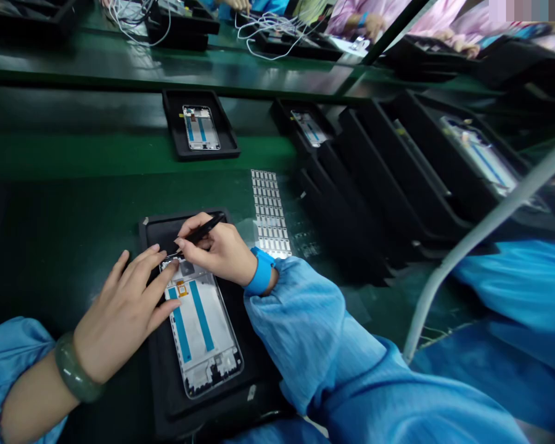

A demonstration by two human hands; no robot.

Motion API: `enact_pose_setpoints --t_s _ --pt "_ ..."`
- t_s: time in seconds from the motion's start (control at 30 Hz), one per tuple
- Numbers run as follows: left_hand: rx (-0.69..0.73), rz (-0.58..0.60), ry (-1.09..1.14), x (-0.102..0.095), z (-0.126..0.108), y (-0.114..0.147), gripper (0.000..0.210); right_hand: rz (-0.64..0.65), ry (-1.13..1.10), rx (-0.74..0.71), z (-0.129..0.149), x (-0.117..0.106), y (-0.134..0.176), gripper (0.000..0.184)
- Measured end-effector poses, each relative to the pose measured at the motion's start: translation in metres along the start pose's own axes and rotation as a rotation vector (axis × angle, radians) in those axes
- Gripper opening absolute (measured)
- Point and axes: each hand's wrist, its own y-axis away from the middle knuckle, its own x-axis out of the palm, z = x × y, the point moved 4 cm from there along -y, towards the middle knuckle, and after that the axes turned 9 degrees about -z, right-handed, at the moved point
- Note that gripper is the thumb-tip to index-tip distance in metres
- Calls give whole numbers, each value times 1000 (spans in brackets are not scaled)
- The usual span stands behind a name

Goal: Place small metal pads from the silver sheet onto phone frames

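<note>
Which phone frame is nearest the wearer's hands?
The phone frame in the front black tray, partly beneath the left hand and right hand; other frames lie in trays farther away.

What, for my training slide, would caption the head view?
Left hand on a phone frame, right hand holding a black tool.

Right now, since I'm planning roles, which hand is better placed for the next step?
Right hand, probably: it holds the black tool, tip by the phone frame; the left hand, fingers spread, holds none.
</note>
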Motion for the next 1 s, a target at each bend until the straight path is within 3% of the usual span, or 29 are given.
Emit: enact_pose_setpoints --t_s 1.0 --pt "-2 6 10 0 0 0 48 -11 0 1 1 -1 0 7"
